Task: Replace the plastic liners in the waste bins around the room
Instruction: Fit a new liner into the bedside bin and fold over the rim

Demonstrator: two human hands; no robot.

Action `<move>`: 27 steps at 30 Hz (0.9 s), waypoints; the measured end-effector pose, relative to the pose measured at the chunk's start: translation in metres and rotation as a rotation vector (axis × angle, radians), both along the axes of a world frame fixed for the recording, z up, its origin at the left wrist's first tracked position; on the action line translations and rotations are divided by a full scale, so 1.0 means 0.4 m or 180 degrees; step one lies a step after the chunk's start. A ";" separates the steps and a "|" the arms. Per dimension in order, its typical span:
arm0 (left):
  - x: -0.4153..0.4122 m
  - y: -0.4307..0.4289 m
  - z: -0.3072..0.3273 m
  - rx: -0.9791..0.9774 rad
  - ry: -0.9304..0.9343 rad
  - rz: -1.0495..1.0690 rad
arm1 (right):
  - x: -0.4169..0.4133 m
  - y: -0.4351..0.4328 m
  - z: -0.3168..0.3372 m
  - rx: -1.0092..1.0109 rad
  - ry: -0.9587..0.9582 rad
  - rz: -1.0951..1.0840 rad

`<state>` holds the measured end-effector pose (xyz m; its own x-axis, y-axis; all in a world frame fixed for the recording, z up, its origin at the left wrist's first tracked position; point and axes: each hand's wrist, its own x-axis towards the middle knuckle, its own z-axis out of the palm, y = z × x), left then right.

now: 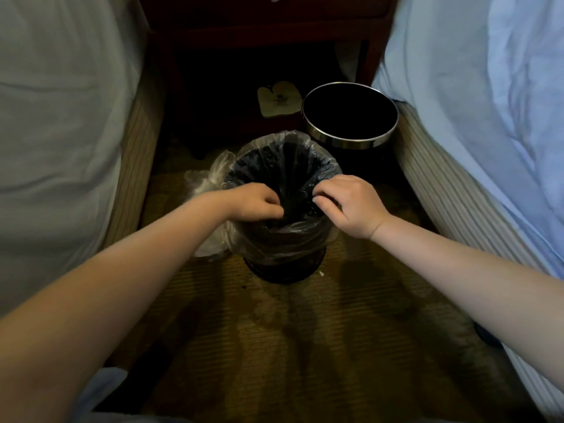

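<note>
A dark round waste bin (pixel 283 270) stands on the carpet between two beds. A clear plastic liner (pixel 274 151) is draped over its rim and hangs down its sides. My left hand (pixel 253 201) pinches the liner at the near left of the rim, fingers curled into the plastic. At the near right of the rim my right hand (pixel 348 203) pinches the liner too. Loose clear plastic (pixel 207 181) bunches out on the bin's left side. Behind it, to the right, a second dark bin (pixel 351 138) with a shiny metal band stands without a liner.
A bed with pale sheets (pixel 61 132) borders the left, and another bed (pixel 488 132) borders the right. A dark red nightstand (pixel 268 29) stands at the back. A pale tag-like object (pixel 279 99) lies under it. Patterned carpet (pixel 290 346) covers the floor.
</note>
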<state>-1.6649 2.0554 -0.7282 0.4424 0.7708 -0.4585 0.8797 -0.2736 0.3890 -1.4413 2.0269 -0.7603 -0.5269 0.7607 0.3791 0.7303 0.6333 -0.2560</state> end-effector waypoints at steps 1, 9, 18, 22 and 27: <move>0.009 0.005 -0.003 0.0220 0.0092 -0.0019 | -0.014 0.006 0.005 -0.0018 0.0014 0.0038; 0.051 0.034 -0.015 -0.0084 0.1534 -0.0297 | -0.089 0.090 0.023 -0.0420 -0.0752 -0.0227; -0.016 0.043 -0.009 0.0352 0.1626 -0.0370 | -0.159 0.116 0.031 -0.1970 -0.2967 -0.0786; -0.016 0.065 -0.008 0.0715 0.1114 -0.0076 | -0.196 0.124 0.049 -0.2054 -0.1535 -0.0529; -0.028 0.084 -0.014 0.0867 0.0746 0.0253 | -0.222 0.065 0.052 -0.3793 -0.1973 -0.0152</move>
<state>-1.6760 2.0888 -0.7339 0.2834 0.9063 -0.3136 0.9590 -0.2665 0.0965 -1.5301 2.0527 -0.7396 -0.3333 0.4801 -0.8114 0.9406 0.2287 -0.2510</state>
